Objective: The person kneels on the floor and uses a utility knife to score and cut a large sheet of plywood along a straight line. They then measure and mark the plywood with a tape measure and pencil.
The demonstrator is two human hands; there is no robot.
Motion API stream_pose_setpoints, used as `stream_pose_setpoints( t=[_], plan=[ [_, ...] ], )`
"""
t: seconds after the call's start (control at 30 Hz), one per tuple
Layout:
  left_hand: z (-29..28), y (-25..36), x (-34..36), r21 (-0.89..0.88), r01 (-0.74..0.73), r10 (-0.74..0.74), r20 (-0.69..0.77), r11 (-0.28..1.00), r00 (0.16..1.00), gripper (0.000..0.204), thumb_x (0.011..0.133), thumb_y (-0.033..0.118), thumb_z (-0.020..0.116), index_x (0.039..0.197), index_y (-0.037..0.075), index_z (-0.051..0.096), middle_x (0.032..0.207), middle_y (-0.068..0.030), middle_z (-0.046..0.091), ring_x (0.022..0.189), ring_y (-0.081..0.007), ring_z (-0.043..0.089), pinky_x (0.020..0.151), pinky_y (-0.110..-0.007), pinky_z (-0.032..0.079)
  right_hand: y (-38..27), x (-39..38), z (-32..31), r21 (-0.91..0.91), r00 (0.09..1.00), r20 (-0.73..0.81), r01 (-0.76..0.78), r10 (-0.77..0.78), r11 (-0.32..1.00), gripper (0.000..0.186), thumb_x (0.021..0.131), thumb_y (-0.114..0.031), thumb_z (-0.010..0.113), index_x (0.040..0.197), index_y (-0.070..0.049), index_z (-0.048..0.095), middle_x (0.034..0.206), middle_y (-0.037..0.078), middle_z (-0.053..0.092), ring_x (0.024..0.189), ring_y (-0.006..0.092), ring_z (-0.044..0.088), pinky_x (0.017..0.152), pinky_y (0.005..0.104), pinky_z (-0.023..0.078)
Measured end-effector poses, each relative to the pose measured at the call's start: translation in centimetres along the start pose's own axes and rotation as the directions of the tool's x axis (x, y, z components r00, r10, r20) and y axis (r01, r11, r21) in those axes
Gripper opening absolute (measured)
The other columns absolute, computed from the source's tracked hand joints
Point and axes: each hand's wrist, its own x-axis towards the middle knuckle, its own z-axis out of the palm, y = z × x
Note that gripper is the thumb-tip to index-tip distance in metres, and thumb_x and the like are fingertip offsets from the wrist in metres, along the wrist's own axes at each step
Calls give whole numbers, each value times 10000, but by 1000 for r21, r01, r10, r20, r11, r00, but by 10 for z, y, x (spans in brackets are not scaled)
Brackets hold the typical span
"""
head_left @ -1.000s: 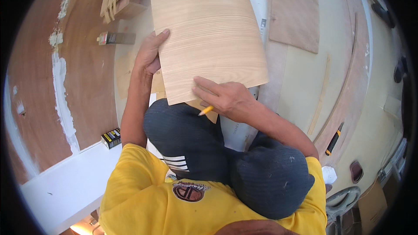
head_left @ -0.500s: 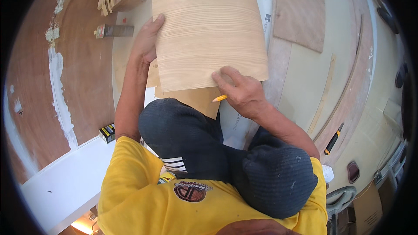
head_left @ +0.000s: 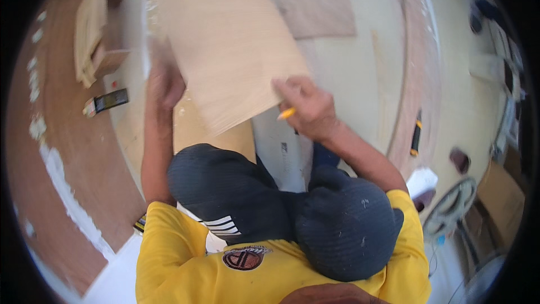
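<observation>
A thin wood-grain veneer sheet (head_left: 225, 50) is held tilted above my knees, its near corner pointing toward me. My right hand (head_left: 308, 107) pinches its right near edge, thumb and fingers closed. A yellow pencil (head_left: 287, 114) is tucked in the same hand, its tip sticking out to the left. At the sheet's left edge, my left hand (head_left: 165, 83) grips it, blurred by motion, with the fingertips hard to make out. Under the sheet lies a tan board (head_left: 219, 142), partly hidden by the veneer and my knee.
A dark rectangular can (head_left: 111, 100) lies at the left, near a wooden box-like piece (head_left: 109, 62). Brown panels with white filler (head_left: 67, 197) run along the left. To the right are a plywood piece (head_left: 315, 0), a yellow-black utility knife (head_left: 416, 134) and a fan (head_left: 450, 208).
The view has swung, so the surroundings shift. The veneer sheet has turned, its near corner now lower and left. Both hands stay at its edges, and the pencil remains in my right hand.
</observation>
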Motion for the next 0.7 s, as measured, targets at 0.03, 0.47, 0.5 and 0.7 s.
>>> stream_pose_setpoints(
  t=[0.03, 0.47, 0.5, 0.7],
  plan=[
    [-1, -3, 0, -7, 37, -33, 319, 999, 947, 747, 1003, 515, 507, 1493, -18, 322, 1399, -214, 516, 1167, -290, 603, 929, -364, 545, 14, -4, -10, -14, 994, -83, -78, 77, 997, 413, 735, -161, 749, 1128, -56, 681, 954, 118, 647, 706, 298, 653, 598, 378, 523],
    [-111, -155, -26, 824, 197, -332, -12, 531, 943, 502, 955, 283, 636, 1368, 13, 543, 1228, -173, 660, 1078, -246, 649, 907, -360, 518, 52, -202, -132, -474, 489, 209, -707, 847, 525, 684, 831, -347, 750, 1373, -10, 504, 1291, 229, 582, 1208, 356, 566, 995, 431, 456],
    [-121, -165, -27, 923, 95, -274, 12, 374, 962, 487, 935, 264, 653, 1343, 10, 570, 1212, -174, 670, 1070, -254, 653, 927, -362, 512, 33, -208, -115, -520, 554, 243, -619, 796, 589, 783, 762, -280, 822, 1420, -60, 459, 1297, 209, 562, 1156, 393, 592, 965, 444, 487],
    [-126, -192, -64, 966, -81, -106, 110, 244, 988, 421, 915, 273, 701, 1249, 26, 634, 1179, -147, 688, 1058, -253, 662, 883, -358, 525, 2, -214, -79, -509, 431, 368, -648, 824, 566, 882, 710, -189, 811, 1474, -145, 371, 1441, 240, 392, 993, 458, 648, 812, 489, 555]
  ],
)
